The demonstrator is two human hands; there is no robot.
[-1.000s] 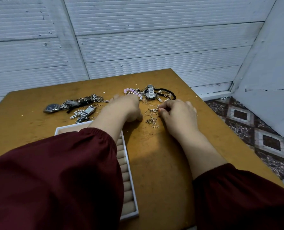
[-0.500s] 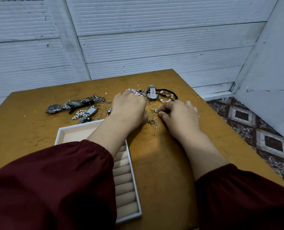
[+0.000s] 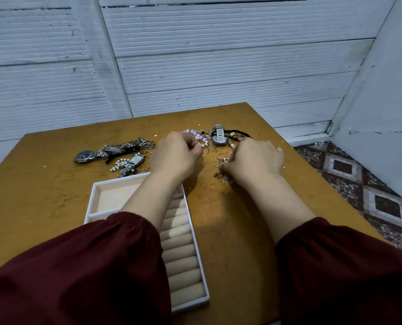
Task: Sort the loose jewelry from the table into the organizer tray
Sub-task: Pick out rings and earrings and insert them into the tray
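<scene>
Left hand [image 3: 175, 156] has crept onto pale pink beads [image 3: 193, 132] beside thin wire rings [image 3: 212, 148].

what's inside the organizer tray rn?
The organizer tray has a far compartment whose visible part shows only beige lining. The ring rolls on its right side hold nothing visible. The left forearm and sleeve cover the rest, so that part cannot be seen.

Scuffed matt wooden table [image 3: 54, 184], shiny metal watches [image 3: 219, 138], padded matt cloth-lined organizer tray [image 3: 185, 261], ribbed painted wall panels [image 3: 218, 66].
</scene>
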